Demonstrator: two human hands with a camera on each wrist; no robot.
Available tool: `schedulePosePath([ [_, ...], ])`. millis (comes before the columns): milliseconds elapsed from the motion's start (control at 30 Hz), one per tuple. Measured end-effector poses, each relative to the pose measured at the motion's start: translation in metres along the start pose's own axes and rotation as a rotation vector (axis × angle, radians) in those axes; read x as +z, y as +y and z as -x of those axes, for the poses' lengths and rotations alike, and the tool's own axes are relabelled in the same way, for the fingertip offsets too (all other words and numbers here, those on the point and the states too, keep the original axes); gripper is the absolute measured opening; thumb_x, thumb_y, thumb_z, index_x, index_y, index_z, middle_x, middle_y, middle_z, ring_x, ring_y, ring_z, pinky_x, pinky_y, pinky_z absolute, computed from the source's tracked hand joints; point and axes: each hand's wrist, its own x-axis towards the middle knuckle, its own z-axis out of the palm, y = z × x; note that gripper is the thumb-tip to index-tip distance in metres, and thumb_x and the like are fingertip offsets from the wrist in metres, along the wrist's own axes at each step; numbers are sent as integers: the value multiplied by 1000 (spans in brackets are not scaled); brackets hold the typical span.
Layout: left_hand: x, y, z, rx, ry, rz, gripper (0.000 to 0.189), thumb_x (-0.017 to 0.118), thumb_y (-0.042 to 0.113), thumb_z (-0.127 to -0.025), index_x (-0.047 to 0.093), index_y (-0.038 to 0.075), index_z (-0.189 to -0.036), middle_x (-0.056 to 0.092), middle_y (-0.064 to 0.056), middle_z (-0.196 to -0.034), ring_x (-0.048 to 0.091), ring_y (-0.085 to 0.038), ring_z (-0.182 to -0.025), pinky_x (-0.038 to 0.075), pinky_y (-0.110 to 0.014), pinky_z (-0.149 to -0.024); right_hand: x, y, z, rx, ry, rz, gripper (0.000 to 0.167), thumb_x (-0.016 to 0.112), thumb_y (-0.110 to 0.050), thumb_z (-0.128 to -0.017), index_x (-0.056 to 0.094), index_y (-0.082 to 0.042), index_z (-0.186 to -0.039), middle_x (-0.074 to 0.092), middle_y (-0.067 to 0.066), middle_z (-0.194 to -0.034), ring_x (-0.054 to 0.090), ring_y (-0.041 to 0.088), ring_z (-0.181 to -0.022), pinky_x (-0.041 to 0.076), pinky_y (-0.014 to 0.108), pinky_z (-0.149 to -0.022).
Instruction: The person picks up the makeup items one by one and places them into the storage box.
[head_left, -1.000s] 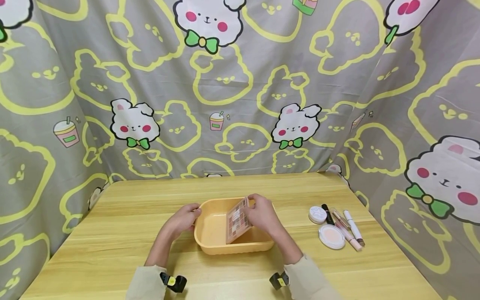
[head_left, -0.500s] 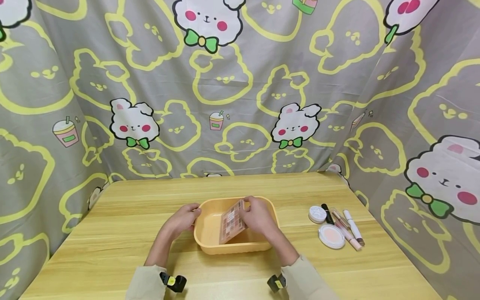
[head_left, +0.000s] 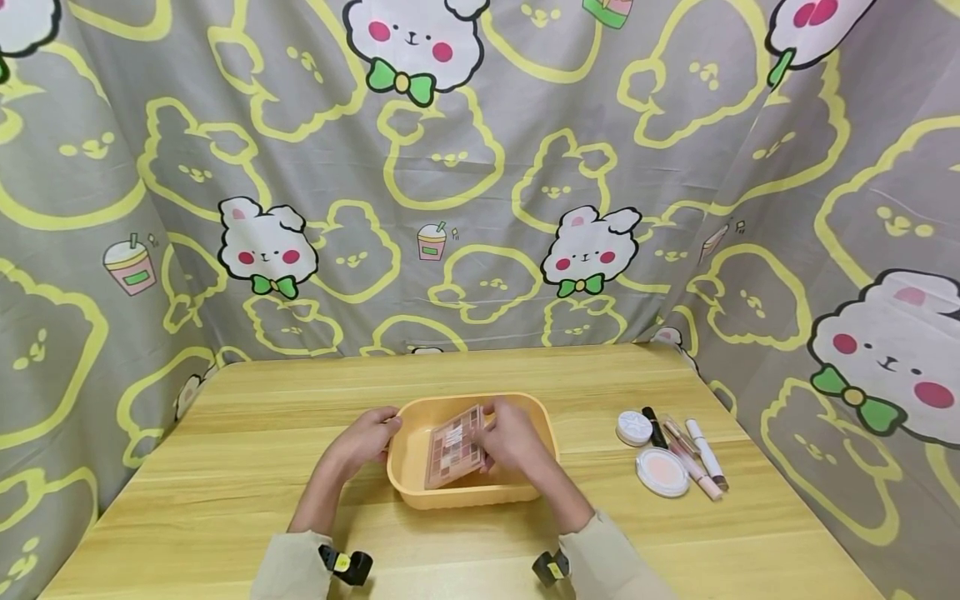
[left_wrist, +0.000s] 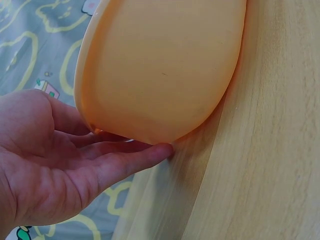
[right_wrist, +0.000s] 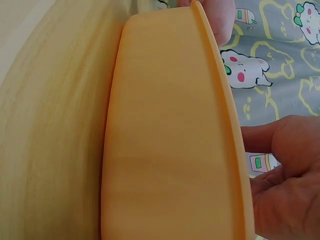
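Observation:
A yellow-orange plastic basin [head_left: 480,500] stands on the wooden table. At its left end, my left hand [head_left: 362,440] grips the rim; the left wrist view shows the thumb and fingers of that hand [left_wrist: 65,165] at the end wall. My right hand [head_left: 513,437] reaches inside the basin and holds an eyeshadow palette [head_left: 453,450] by its right edge. The palette leans, its pans and pale lettering facing up and left, its lower left edge down by the basin floor. In the right wrist view the basin's outer wall [right_wrist: 170,120] hides the palette and the fingertips of my right hand [right_wrist: 287,185].
To the right on the table lie a round white case [head_left: 634,428], a round compact with a pale pink face [head_left: 662,472], a black tube [head_left: 654,427], a white pen-like stick [head_left: 707,454] and a pink tube [head_left: 697,473]. Patterned grey curtains [head_left: 480,167] enclose the table.
My right hand has moved left and lower with the palette, which has tilted from steep to flatter inside the basin. My left hand stays at the rim.

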Motion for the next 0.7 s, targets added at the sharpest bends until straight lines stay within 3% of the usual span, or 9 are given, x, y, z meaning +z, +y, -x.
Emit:
schedulePosePath([
  [200, 1, 1, 0, -6, 4, -1, 38, 38, 15, -109, 55, -5, -136, 67, -20, -118, 67, -27, -105, 60, -42, -81, 1, 0, 0, -10, -17, 26, 48, 62, -9, -99, 45, 18, -136, 67, 8, -66, 68, 31, -51, 56, 37, -47],
  [400, 1, 1, -1, -4, 5, -6, 39, 38, 15, -109, 54, -5, -138, 66, -20, -119, 66, -27, -106, 59, -41, -82, 4, -1, 1, 11, -41, 72, 45, 56, -9, -101, 47, 17, -136, 66, 8, -66, 68, 27, -53, 43, 21, -41],
  [700, 1, 2, 2, 3, 5, -23, 39, 38, 15, -109, 53, -6, -138, 66, -20, -121, 66, -27, -106, 59, -43, -82, 7, -1, 1, 25, -78, 40, 40, 55, -7, -99, 51, 17, -130, 66, 10, -74, 69, 24, -57, 57, 35, -53],
])
